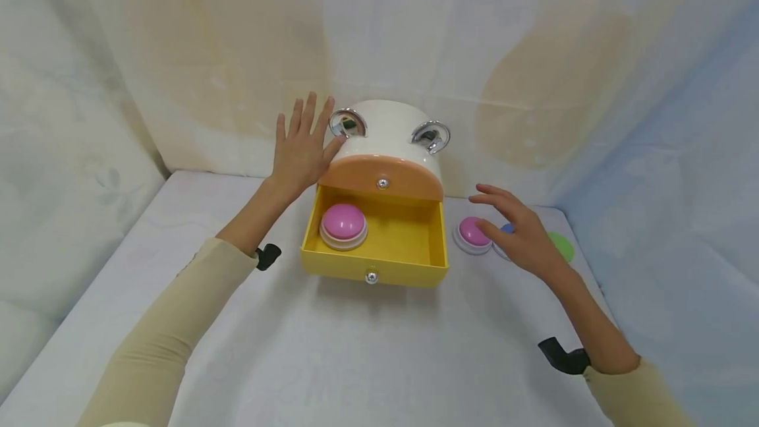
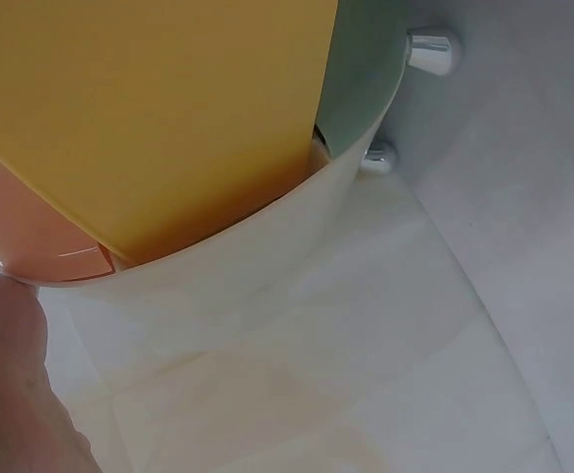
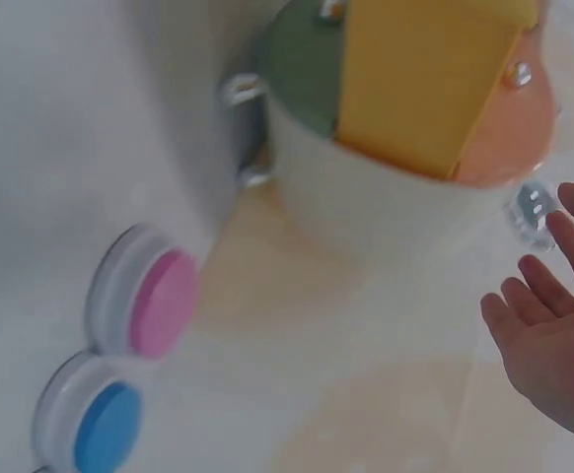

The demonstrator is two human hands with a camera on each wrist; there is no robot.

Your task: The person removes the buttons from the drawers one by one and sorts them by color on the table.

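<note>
Standing on the table, the white drawer box is showing its yellow drawer pulled open, 1 pink button inside. The left hand, fingers spread, is touching the box's side. The right hand, fingers loosely spread and holding nothing, is hovering over another pink button.

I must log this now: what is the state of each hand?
Left hand: open, fingers straight, resting on the white cabinet.
Right hand: open, holding nothing, over the pink button.
</note>
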